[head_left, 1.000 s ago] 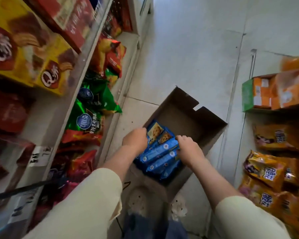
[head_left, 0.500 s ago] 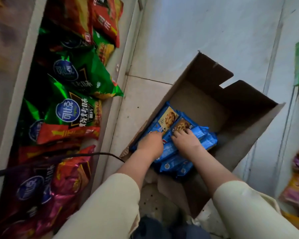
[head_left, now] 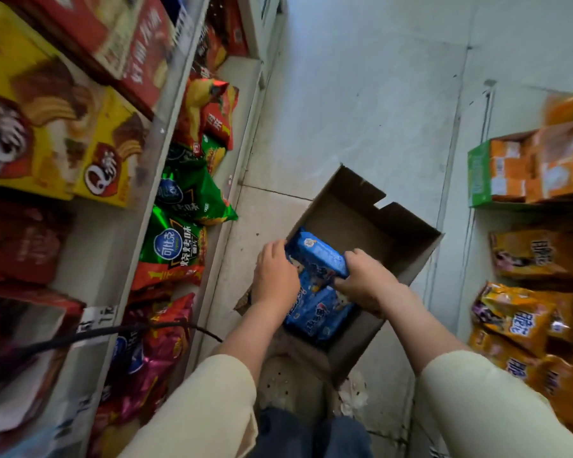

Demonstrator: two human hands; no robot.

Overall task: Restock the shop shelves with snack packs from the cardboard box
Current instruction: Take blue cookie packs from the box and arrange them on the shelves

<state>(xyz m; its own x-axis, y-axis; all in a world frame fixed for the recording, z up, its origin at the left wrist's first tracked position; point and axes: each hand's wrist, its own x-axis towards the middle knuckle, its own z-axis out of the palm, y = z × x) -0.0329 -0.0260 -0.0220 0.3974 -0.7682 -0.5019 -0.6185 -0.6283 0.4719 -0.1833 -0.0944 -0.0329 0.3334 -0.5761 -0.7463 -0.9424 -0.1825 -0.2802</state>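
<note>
Green crisp bags crowd the shelf left of the open brown cardboard box. Above it, left hand and right hand grip a blue snack pack, long axis slanting down-right.

Light: soft, diffuse, fairly bright on the pale floor; source not visible, possibly daylight from the upper part of the frame. No hard shadows; the inside of the cardboard box is dim. Left shelves darker in their recesses. Mild glare on the green foil bags. Motion blur heavy at the left and right edges: yellow cartons and orange packs smeared, print unreadable. Wide-angle distortion bends shelf edges outward. Centre acceptably sharp.
</note>
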